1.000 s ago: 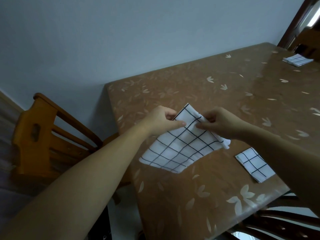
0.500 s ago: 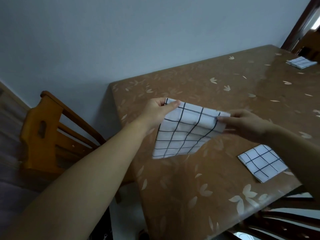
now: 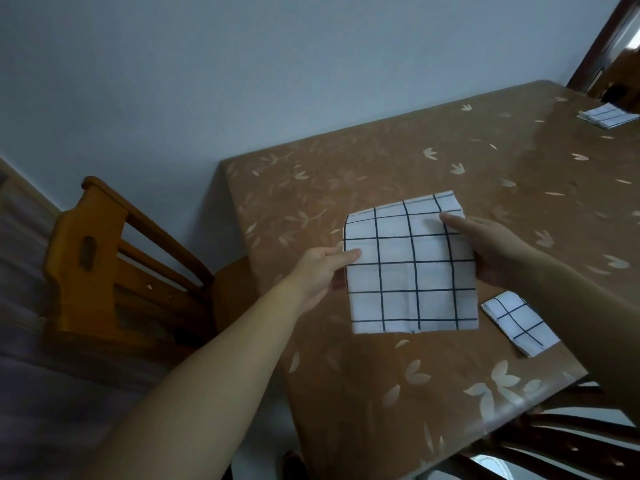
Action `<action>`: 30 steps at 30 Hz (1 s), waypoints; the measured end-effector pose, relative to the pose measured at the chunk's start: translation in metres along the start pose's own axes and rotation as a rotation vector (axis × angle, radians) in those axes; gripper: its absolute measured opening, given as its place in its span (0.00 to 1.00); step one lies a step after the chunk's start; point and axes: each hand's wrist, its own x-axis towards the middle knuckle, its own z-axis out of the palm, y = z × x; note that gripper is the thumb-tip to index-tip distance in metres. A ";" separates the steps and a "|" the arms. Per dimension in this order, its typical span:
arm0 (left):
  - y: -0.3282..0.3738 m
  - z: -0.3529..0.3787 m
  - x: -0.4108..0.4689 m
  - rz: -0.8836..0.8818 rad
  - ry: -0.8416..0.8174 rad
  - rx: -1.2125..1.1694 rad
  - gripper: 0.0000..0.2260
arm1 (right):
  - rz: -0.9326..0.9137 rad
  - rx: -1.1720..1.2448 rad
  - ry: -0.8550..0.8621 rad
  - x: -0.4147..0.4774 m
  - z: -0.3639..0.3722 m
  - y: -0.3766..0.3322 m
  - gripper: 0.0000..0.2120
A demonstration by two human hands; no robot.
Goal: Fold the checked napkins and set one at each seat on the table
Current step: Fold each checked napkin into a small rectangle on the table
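Head view, dim room. White cloth napkin with dark grid lines [image 3: 412, 268] is held spread out over the near left part of the bench [image 3: 346, 168], a brown glossy top printed with pale leaves. Cannot tell whether its lower edge touches the surface. Its far edge is folded back on itself in a narrow strip.

Left hand [image 3: 322, 271] pinches the napkin's left edge: thumb on top, the other fingers hidden beneath the cloth. Right hand [image 3: 491, 247] grips the right edge near the upper corner; its fingers [image 3: 457, 223] lie pressed together and nearly straight across the top face, thumb out of sight under the cloth.

Small folded checked napkin [image 3: 519, 322] lies flat on the bench just right of the held one, near the front edge, partly behind the right forearm. Second folded checked napkin [image 3: 607, 115] lies at the far right end of the bench, well apart.

Orange-brown wooden chair [image 3: 104, 254] stands at the bench's left end, seat tucked under. Dark slatted chair [image 3: 571, 441] at the near right corner, mostly below the bench top. Pale grey-blue wall [image 3: 242, 64] behind; dark wooden door frame [image 3: 599, 36] at upper right.
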 end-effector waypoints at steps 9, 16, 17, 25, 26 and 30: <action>-0.009 -0.002 0.009 -0.067 0.094 0.062 0.02 | -0.069 -0.250 0.125 -0.010 0.007 0.030 0.33; -0.003 -0.003 0.016 0.053 0.224 0.114 0.03 | -0.354 -0.507 0.232 -0.021 0.014 0.020 0.08; -0.003 -0.003 0.016 0.067 0.227 0.095 0.02 | -0.360 -0.459 0.249 -0.021 0.013 0.020 0.08; 0.007 0.003 0.015 0.294 0.362 0.180 0.05 | -0.433 -0.616 0.439 -0.021 0.012 0.018 0.06; 0.009 0.002 0.014 0.325 0.359 0.191 0.04 | -0.415 -0.616 0.427 -0.020 0.010 0.017 0.05; 0.024 0.002 0.006 0.465 0.252 0.303 0.03 | -0.383 -0.839 0.333 -0.020 0.002 0.011 0.01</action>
